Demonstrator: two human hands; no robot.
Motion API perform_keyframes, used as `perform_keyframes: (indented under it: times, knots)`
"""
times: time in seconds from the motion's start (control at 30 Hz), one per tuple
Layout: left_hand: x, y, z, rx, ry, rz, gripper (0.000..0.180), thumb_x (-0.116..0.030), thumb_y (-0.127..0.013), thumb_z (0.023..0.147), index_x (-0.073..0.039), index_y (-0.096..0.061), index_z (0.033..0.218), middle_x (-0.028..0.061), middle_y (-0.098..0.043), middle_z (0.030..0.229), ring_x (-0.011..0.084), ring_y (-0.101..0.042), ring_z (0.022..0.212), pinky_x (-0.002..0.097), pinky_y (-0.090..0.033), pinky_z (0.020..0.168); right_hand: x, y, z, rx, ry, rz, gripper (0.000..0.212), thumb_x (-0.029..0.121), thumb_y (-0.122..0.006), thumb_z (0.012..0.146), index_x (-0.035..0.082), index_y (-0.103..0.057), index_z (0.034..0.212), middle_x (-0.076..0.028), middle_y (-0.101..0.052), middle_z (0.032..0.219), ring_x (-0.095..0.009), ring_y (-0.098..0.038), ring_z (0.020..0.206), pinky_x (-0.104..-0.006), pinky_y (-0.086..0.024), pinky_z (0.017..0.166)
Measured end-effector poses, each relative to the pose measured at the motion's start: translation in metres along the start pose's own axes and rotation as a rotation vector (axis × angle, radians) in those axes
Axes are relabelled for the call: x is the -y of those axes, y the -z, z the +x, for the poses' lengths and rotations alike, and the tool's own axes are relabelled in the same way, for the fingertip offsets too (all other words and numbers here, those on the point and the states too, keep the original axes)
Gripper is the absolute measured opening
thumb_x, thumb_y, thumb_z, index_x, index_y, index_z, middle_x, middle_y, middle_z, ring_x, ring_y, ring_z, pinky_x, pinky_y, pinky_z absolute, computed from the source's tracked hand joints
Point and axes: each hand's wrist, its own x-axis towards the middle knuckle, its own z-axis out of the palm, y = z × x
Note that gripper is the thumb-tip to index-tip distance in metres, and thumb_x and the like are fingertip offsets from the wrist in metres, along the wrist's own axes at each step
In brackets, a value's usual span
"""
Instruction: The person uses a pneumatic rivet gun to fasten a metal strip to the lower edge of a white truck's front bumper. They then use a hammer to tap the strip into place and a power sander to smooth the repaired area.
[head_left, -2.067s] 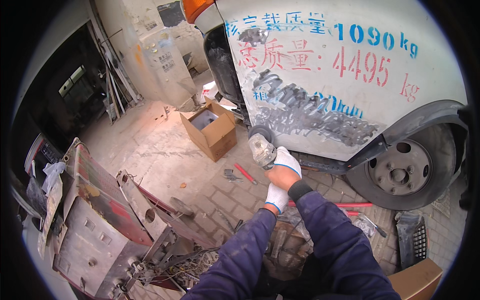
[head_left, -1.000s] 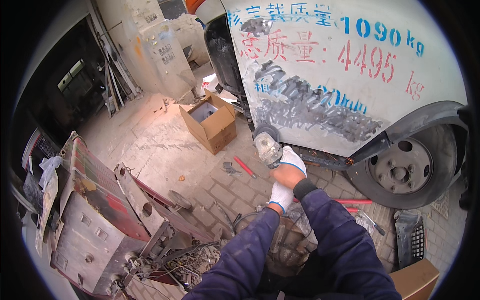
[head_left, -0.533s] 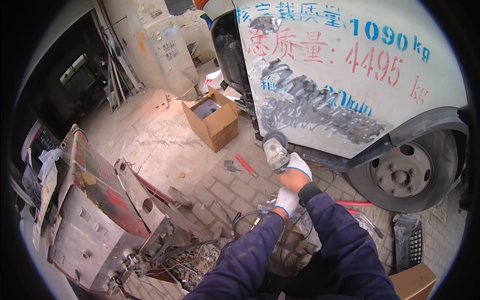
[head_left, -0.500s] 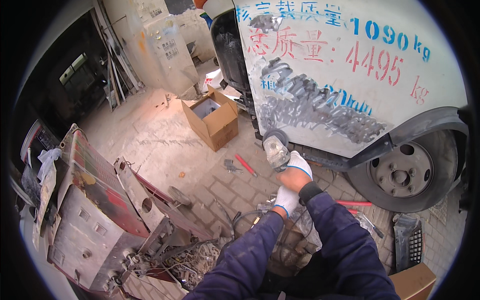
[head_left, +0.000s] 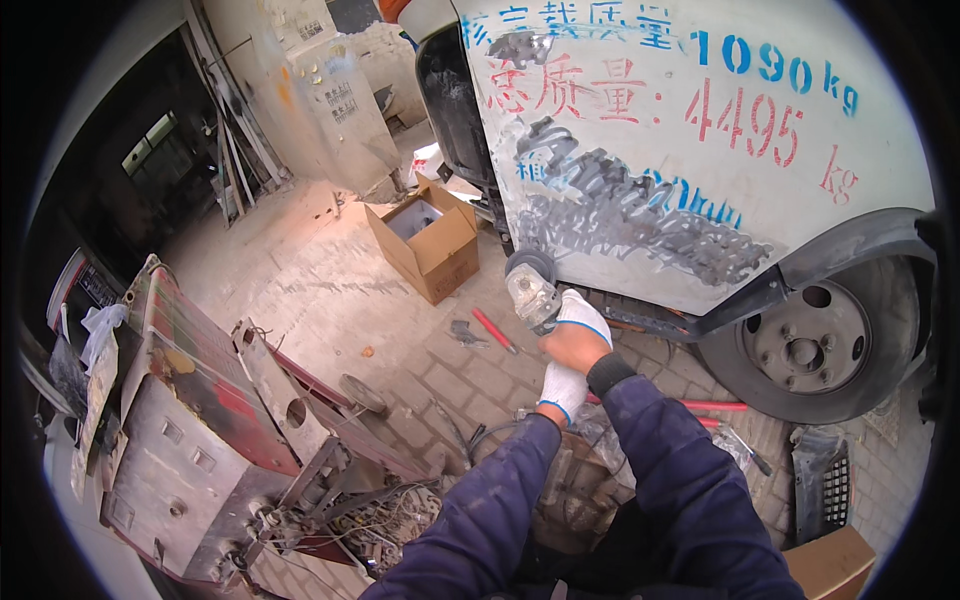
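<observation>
An angle grinder (head_left: 533,298) with a worn grey head is held out in front of me. Its round disc (head_left: 530,266) is against or very close to the lower front edge of the white vehicle door (head_left: 640,130); contact is hard to make out. My right hand (head_left: 582,325), in a white glove with a blue cuff edge, is closed around the tool just behind the head. Closer to me, my left hand (head_left: 563,388), gloved the same way, is wrapped around the rear of the grinder, its fingers partly hidden. Grey scribbled patches cover the door's lower part.
An open cardboard box (head_left: 440,245) stands ahead on the ground. A red-handled tool (head_left: 493,328) lies nearby. To the right is the vehicle's wheel (head_left: 808,340), with a black grille piece (head_left: 822,480) below it. A battered metal machine (head_left: 190,440) stands at left.
Both hands and the grinder have shifted slightly left, moving the disc along the door's lower edge toward its front. The view has turned a little too.
</observation>
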Motion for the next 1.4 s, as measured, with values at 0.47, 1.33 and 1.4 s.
perform_keyframes:
  times: [0.47, 1.33, 1.4]
  knots:
    - [0.025, -0.019, 0.001, -0.301, -0.075, -0.168, 0.043, -0.028, -0.048, 0.111, -0.011, -0.067, 0.146, 0.0221, -0.072, 0.142, 0.0429, -0.067, 0.131, 0.0536, -0.054, 0.107, 0.013, 0.0, 0.006, 0.101, -0.077, -0.038, 0.049, 0.021, -0.087, 0.073, -0.001, -0.068, 0.112, -0.029, -0.079, 0.109, -0.049, -0.077, 0.106, -0.0529, -0.062, 0.093]
    - [-0.055, 0.014, 0.003, -0.094, -0.272, 0.118, 0.053, -0.03, -0.052, 0.113, -0.007, -0.052, 0.161, 0.024, -0.06, 0.158, 0.0385, -0.058, 0.147, 0.0472, -0.047, 0.121, -0.017, 0.05, -0.035, -0.253, -0.029, 0.19, 0.053, 0.018, -0.09, 0.071, -0.004, -0.067, 0.114, -0.027, -0.077, 0.111, -0.046, -0.075, 0.109, -0.0466, -0.06, 0.097]
    - [-0.059, 0.014, 0.008, 0.0, -0.248, 0.132, 0.054, -0.03, -0.05, 0.114, -0.008, -0.05, 0.164, 0.0234, -0.058, 0.161, 0.0373, -0.056, 0.15, 0.0465, -0.046, 0.123, -0.022, 0.053, -0.034, -0.324, 0.046, 0.295, 0.053, 0.017, -0.09, 0.071, -0.003, -0.067, 0.114, -0.027, -0.078, 0.107, -0.047, -0.076, 0.105, -0.0476, -0.061, 0.095]
